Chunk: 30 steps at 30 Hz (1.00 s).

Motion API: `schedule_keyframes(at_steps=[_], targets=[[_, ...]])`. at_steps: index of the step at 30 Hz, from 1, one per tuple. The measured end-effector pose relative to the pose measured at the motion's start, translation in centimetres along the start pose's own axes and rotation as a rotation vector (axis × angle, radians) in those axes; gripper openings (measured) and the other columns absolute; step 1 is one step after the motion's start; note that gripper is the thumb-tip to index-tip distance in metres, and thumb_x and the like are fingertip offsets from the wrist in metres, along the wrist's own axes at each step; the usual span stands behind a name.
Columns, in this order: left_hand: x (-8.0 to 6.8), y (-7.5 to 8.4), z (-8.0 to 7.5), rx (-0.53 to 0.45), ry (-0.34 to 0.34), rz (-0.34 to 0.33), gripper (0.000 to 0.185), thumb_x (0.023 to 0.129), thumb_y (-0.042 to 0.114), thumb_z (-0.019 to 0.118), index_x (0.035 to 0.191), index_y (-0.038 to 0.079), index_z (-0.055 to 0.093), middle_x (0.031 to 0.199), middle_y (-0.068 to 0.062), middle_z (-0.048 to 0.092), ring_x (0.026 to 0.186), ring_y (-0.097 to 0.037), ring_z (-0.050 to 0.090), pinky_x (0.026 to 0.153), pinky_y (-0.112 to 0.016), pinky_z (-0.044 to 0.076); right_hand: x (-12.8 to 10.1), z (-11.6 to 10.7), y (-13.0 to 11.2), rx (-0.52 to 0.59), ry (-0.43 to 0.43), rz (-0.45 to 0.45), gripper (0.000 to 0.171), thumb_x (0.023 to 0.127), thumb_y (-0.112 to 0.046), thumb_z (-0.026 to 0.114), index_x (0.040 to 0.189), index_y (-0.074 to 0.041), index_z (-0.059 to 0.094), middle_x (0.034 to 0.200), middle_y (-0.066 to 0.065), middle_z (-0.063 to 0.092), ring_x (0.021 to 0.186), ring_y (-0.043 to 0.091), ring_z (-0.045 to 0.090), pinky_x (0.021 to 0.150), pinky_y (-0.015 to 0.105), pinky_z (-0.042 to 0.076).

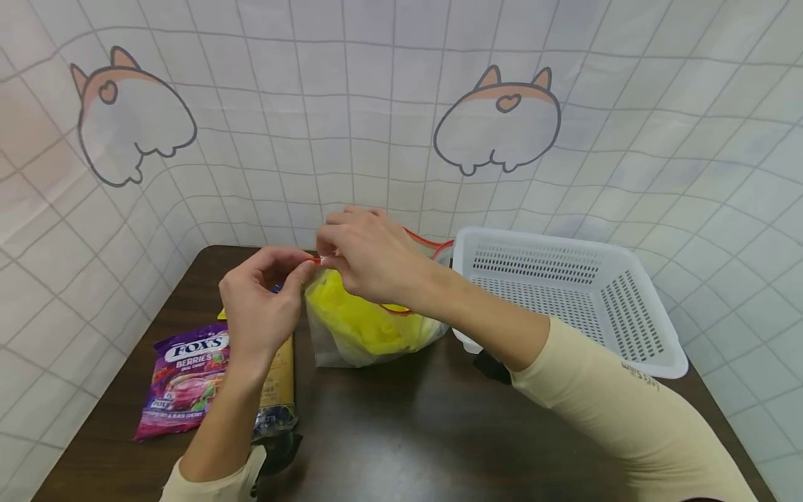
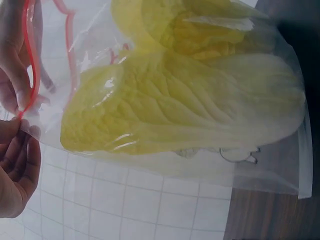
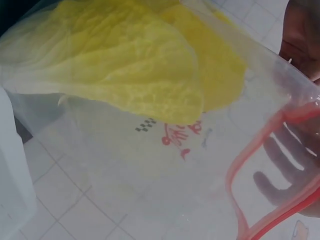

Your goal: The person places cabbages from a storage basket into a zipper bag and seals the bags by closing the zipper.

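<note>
A clear zip bag (image 1: 351,348) with a red seal strip (image 1: 426,242) stands on the dark table (image 1: 401,432). It holds a yellow cabbage (image 1: 360,324) (image 2: 180,105) (image 3: 125,65). My left hand (image 1: 260,307) pinches the bag's left top corner at the red strip (image 2: 31,65). My right hand (image 1: 370,254) pinches the strip right beside it, fingers curled over the bag's mouth. The seal (image 3: 280,175) gapes further along, and fingers show through the plastic in the right wrist view.
A white perforated basket (image 1: 564,293) sits at the right of the table. A purple candy packet (image 1: 185,380) and a gold-and-dark packet (image 1: 279,390) lie at the left, under my left forearm. A tiled cloth backdrop (image 1: 401,104) closes off the back.
</note>
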<state>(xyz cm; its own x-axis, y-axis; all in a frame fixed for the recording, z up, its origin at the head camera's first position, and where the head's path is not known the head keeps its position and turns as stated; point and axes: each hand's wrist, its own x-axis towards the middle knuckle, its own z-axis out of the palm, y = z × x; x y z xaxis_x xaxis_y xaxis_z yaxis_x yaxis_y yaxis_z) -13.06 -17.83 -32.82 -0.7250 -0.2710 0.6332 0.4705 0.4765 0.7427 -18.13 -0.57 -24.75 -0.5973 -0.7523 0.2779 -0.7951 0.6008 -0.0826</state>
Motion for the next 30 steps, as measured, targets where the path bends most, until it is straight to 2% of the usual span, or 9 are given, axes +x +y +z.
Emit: schedule_keyframes(at_steps=[5, 11, 14, 17, 20, 25, 30], targets=[[-0.2, -0.2, -0.1, 0.015, 0.032, -0.029, 0.009, 0.095, 0.013, 0.077, 0.094, 0.004, 0.079, 0.087, -0.008, 0.077, 0.073, -0.002, 0.067, 0.074, -0.015, 0.053, -0.1, -0.1, 0.6, -0.082, -0.042, 0.036, 0.006, 0.100, -0.024, 0.067, 0.102, -0.023, 0.072, 0.103, -0.008, 0.066, 0.110, 0.018, 0.057, 0.116, 0.054, 0.035], [-0.2, -0.5, -0.6, 0.011, 0.082, -0.043, 0.010, 0.096, 0.012, 0.076, 0.094, 0.003, 0.078, 0.085, -0.009, 0.075, 0.072, -0.003, 0.066, 0.075, -0.015, 0.054, -0.7, -0.7, 1.9, -0.100, -0.070, 0.056, 0.003, 0.099, -0.023, 0.067, 0.098, -0.020, 0.070, 0.098, -0.007, 0.065, 0.109, 0.021, 0.055, 0.119, 0.056, 0.032], [-0.1, -0.8, -1.2, -0.001, 0.121, -0.055, 0.007, 0.095, 0.008, 0.075, 0.094, 0.002, 0.078, 0.082, 0.001, 0.074, 0.072, -0.003, 0.066, 0.074, -0.015, 0.054, -1.1, -1.2, 2.9, -0.084, -0.090, 0.080, 0.004, 0.098, -0.023, 0.068, 0.100, -0.019, 0.069, 0.097, -0.005, 0.067, 0.103, 0.021, 0.058, 0.110, 0.050, 0.040], [-0.1, -1.3, -1.7, -0.009, 0.138, -0.079, 0.006, 0.095, 0.007, 0.075, 0.094, 0.002, 0.078, 0.080, 0.014, 0.071, 0.071, -0.004, 0.066, 0.071, -0.016, 0.053, -1.7, -1.4, 4.0, -0.032, -0.105, 0.118, 0.006, 0.099, -0.022, 0.069, 0.102, -0.017, 0.068, 0.096, -0.003, 0.068, 0.096, 0.021, 0.061, 0.094, 0.040, 0.050], [-0.1, -1.6, -2.1, 0.002, 0.156, -0.102, 0.006, 0.095, 0.008, 0.075, 0.094, 0.002, 0.078, 0.079, 0.021, 0.068, 0.071, -0.005, 0.067, 0.069, -0.016, 0.052, -2.3, -1.6, 5.1, 0.012, -0.099, 0.141, 0.006, 0.099, -0.020, 0.069, 0.103, -0.015, 0.069, 0.095, -0.001, 0.070, 0.091, 0.021, 0.063, 0.080, 0.035, 0.054], [-0.1, -2.1, -2.9, 0.031, 0.189, -0.130, 0.007, 0.095, 0.009, 0.076, 0.092, 0.003, 0.078, 0.076, 0.023, 0.067, 0.070, -0.003, 0.066, 0.067, -0.016, 0.051, -3.7, -2.0, 7.1, 0.058, -0.059, 0.156, 0.005, 0.098, -0.015, 0.069, 0.102, -0.013, 0.071, 0.095, 0.001, 0.073, 0.087, 0.022, 0.064, 0.074, 0.035, 0.055], [0.2, -2.4, -3.6, 0.007, 0.213, -0.155, 0.007, 0.095, 0.007, 0.074, 0.092, 0.000, 0.076, 0.074, 0.020, 0.067, 0.067, -0.007, 0.066, 0.065, -0.017, 0.052, -4.9, -2.7, 9.2, 0.098, -0.022, 0.193, 0.003, 0.099, -0.014, 0.069, 0.099, -0.012, 0.072, 0.091, 0.002, 0.073, 0.081, 0.022, 0.064, 0.071, 0.036, 0.053]])
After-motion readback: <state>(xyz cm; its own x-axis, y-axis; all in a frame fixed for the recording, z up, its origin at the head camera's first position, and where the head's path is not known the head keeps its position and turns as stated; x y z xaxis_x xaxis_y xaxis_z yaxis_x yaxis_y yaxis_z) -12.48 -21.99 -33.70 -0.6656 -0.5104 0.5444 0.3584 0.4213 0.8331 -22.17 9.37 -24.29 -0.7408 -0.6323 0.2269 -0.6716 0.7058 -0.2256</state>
